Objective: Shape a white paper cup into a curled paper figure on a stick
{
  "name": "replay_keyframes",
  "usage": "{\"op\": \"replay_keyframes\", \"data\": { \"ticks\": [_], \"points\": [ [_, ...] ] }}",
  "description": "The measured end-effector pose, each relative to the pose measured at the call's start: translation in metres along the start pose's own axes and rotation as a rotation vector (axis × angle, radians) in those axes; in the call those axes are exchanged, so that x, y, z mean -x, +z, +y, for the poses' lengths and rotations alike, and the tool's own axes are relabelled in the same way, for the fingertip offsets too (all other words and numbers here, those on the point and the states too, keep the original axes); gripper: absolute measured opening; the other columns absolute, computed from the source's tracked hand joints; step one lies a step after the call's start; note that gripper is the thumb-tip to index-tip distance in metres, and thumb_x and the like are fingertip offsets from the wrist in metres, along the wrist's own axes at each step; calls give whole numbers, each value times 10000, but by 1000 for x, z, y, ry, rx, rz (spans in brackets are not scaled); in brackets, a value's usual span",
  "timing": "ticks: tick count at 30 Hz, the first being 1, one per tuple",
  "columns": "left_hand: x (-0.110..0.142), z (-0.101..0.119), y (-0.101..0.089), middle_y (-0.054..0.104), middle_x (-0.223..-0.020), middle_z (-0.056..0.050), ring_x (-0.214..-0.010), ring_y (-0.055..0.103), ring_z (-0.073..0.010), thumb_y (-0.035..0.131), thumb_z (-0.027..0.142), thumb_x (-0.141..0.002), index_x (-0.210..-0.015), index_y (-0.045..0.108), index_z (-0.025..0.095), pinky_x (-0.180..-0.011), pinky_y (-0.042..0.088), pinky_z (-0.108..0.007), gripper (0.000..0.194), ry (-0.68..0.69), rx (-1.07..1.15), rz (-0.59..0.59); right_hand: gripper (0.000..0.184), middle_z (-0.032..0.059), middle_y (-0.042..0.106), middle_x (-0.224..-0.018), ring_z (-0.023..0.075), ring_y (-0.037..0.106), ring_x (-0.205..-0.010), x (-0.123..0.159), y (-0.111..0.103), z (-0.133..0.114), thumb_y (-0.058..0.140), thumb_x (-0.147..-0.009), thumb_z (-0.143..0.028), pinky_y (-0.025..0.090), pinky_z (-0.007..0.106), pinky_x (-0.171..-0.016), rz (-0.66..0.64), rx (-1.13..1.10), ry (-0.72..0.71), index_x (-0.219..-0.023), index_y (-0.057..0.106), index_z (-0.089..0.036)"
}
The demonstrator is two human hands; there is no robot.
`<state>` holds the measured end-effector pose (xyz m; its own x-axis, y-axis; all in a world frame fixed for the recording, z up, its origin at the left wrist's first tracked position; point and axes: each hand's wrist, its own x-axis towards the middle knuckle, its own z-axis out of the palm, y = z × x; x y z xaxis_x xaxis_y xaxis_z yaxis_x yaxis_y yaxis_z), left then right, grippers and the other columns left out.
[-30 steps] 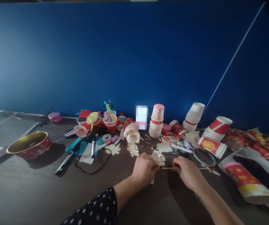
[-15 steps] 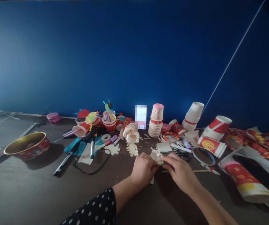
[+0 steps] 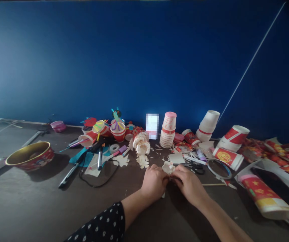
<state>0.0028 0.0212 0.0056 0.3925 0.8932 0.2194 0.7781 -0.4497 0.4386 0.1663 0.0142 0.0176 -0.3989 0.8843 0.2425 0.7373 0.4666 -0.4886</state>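
Head view: a small curled cut-paper piece (image 3: 168, 167) is held between the person's two hands, close above the dark surface (image 3: 26, 201). The left hand (image 3: 154, 181) and right hand (image 3: 188, 184) meet around it, their fingers (image 3: 177, 171) clenched on the paper from both sides, though the hands hide much of it. Just right of the paper piece lie black-handled scissors (image 3: 194, 169), and farther right a thin wooden stick (image 3: 213, 184) and a clear tape ring (image 3: 219, 168). Directly beyond it stands a stack of paper cups (image 3: 167, 131), with a fringed paper-cup figure (image 3: 141, 146) nearby on the left. Well to its left are a marker pen (image 3: 99, 158) and a gold-lined red bowl (image 3: 30, 156).
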Motion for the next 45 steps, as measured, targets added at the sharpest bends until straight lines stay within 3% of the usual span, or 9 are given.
{"op": "replay_keyframes", "data": {
  "ticks": [13,22,28,36,40,45],
  "points": [
    [-3,-2,2,659,-771,-21,-820,538,-189,567,235,-783,-737,694,211,-737,359,-290,137,-98,74,11,209,26,581,-819,160,552,-753,1,0,4,448,-776,-103,397,250,-666,-9,-26,4,-773,630,-204],
    [-2,-4,4,659,-788,-25,-815,547,-186,590,196,-757,-748,684,196,-740,361,-282,94,-32,65,30,259,30,640,-849,166,584,-832,1,1,-3,430,-811,-114,422,252,-732,13,-116,-68,-857,658,-228],
    [-2,-5,3,655,-781,-29,-801,545,-184,561,131,-732,-725,669,186,-758,371,-285,122,23,84,-7,239,26,657,-864,166,589,-811,1,6,-2,447,-804,-111,430,265,-726,45,-56,-41,-866,648,-226],
    [-2,-6,5,655,-769,-26,-792,551,-183,557,137,-725,-718,673,190,-733,378,-275,128,-12,89,41,269,37,662,-913,174,601,-855,-1,10,1,426,-815,-118,448,283,-762,56,-63,-46,-945,638,-222],
    [-3,-9,9,662,-764,-26,-780,560,-182,578,203,-748,-746,680,191,-733,383,-273,102,-42,112,74,259,66,648,-1005,184,593,-924,2,4,4,440,-827,-143,442,293,-813,117,-59,-54,-996,629,-196],
    [-5,-10,11,654,-730,-13,-745,563,-173,609,244,-731,-742,667,185,-713,387,-263,83,-42,146,80,210,33,654,-839,169,607,-782,10,-11,3,443,-855,-203,442,273,-710,97,-2,-24,-875,652,-217]
  ]
}}
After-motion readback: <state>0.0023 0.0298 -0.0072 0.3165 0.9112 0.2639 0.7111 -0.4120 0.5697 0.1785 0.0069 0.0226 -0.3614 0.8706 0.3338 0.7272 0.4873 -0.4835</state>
